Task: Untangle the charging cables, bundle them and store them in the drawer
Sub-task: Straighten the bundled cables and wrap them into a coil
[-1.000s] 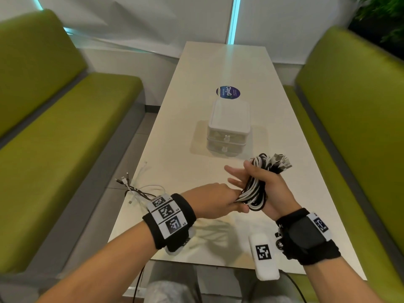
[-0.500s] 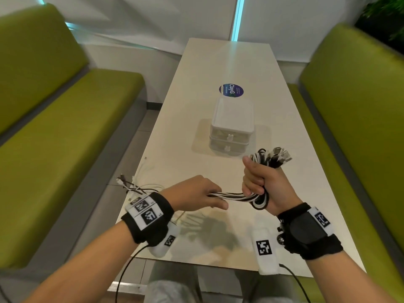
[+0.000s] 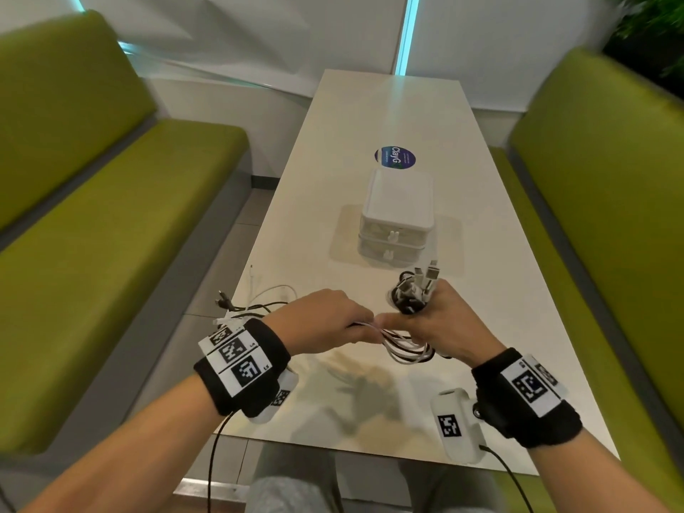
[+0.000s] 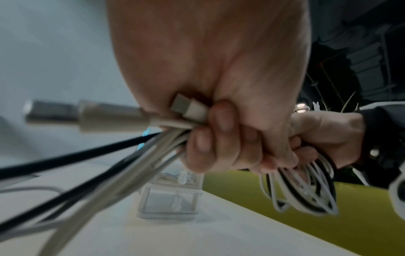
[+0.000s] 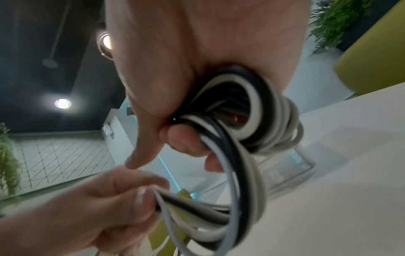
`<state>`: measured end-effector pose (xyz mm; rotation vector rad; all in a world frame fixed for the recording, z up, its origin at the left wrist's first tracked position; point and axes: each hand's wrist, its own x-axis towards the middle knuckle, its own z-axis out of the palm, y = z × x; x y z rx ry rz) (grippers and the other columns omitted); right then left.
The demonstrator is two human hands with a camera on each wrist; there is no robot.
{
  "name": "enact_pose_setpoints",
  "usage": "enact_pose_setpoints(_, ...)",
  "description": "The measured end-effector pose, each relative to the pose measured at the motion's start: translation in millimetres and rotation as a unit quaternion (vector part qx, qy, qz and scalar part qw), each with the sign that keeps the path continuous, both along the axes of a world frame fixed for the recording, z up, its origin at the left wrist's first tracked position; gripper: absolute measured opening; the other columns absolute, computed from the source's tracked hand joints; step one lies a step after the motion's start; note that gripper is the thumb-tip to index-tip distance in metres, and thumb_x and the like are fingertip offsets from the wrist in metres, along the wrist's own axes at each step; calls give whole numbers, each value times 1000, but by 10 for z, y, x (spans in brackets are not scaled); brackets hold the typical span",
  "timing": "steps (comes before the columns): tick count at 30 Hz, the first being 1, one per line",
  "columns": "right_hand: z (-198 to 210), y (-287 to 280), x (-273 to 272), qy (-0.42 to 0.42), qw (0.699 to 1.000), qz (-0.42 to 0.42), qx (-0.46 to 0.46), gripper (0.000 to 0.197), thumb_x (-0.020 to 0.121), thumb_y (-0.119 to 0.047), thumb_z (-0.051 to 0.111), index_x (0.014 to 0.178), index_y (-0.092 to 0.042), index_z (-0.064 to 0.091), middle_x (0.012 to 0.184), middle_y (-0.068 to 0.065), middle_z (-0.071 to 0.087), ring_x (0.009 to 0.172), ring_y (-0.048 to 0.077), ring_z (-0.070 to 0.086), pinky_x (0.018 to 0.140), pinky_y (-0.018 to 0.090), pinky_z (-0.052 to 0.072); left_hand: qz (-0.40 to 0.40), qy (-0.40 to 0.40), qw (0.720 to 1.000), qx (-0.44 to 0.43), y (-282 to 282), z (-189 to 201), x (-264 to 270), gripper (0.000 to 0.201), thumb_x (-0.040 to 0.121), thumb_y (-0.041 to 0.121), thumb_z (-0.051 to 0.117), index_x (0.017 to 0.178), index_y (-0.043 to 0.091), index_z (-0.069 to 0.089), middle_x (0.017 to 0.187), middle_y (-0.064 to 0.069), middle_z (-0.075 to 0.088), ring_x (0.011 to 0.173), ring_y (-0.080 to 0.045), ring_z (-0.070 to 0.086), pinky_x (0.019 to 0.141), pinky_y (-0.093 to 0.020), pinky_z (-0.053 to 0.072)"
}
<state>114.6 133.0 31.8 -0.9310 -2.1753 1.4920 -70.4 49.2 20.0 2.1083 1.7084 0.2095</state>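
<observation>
A coiled bundle of black and white charging cables (image 3: 409, 349) hangs from my right hand (image 3: 440, 327), which grips it above the near middle of the table; plug ends (image 3: 425, 277) stick up past its fingers. The right wrist view shows the coil (image 5: 252, 124) looped round those fingers. My left hand (image 3: 325, 320) grips the strands running out of the bundle just left of it. In the left wrist view its fingers (image 4: 219, 138) are curled round cables and a plug (image 4: 188, 107). Loose cable ends (image 3: 255, 305) trail to the table's left edge. The white drawer box (image 3: 398, 216) stands mid-table, both drawers shut.
The white table (image 3: 370, 116) runs away from me between two green benches (image 3: 92, 216) (image 3: 610, 216). A round blue sticker (image 3: 395, 157) lies beyond the drawer box. A white tagged device (image 3: 455, 425) hangs under my right wrist near the table's front edge.
My right hand turned over and dropped lower, so the coil now hangs beneath it. The left hand moved right with the strands, closing the gap to the bundle.
</observation>
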Motion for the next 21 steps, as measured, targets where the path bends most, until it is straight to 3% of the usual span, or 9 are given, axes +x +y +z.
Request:
enact_pose_setpoints(4, -50, -78, -56, 6, 999, 31, -12, 38, 62, -22, 91, 66, -11, 54, 61, -3, 47, 58, 12, 45, 58, 30, 35, 8, -49, 999, 17, -5, 65, -22, 27, 99, 29, 50, 82, 13, 62, 52, 11, 45, 55, 0, 48, 52, -16, 29)
enact_pose_setpoints(6, -98, -107, -75, 16, 999, 40, -9, 40, 59, -25, 92, 73, -7, 59, 68, 9, 54, 65, 13, 53, 63, 35, 40, 6, -56, 998, 21, -14, 87, -5, 25, 99, 26, 50, 86, 12, 66, 49, 11, 42, 55, 5, 48, 53, -14, 31)
enact_pose_setpoints(9, -163, -124, -108, 21, 999, 26, -5, 48, 56, -27, 91, 80, -2, 57, 78, 21, 61, 69, 21, 57, 69, 48, 47, 5, -42, 999, 15, -10, 92, 10, 24, 98, 26, 50, 85, 14, 66, 49, 9, 42, 54, 3, 47, 51, -15, 28)
enact_pose_setpoints(12, -196, -154, -125, 24, 1000, 13, -14, 43, 55, -29, 90, 77, -6, 60, 80, 20, 63, 72, 29, 62, 75, 52, 50, 10, -31, 999, 3, -5, 91, 9, 24, 98, 27, 50, 83, 15, 65, 51, 8, 44, 53, 0, 47, 51, -16, 29)
enact_pose_setpoints(17, -162, -201, -57, 75, 996, 5, -57, 26, 67, -13, 88, 67, -17, 62, 68, 9, 60, 69, 15, 60, 68, 33, 48, 6, 9, 1000, -18, 13, 80, 63, 23, 97, 27, 48, 78, 19, 56, 55, 11, 46, 53, -6, 43, 57, -27, 29)
enact_pose_setpoints(21, -130, -214, -70, 120, 991, -18, -59, 28, 67, -5, 85, 63, -26, 67, 66, -3, 66, 68, 10, 63, 67, 26, 51, 21, 29, 999, -2, 51, 80, 96, 22, 98, 27, 44, 94, 17, 63, 77, -1, 63, 70, -21, 52, 65, -36, 42)
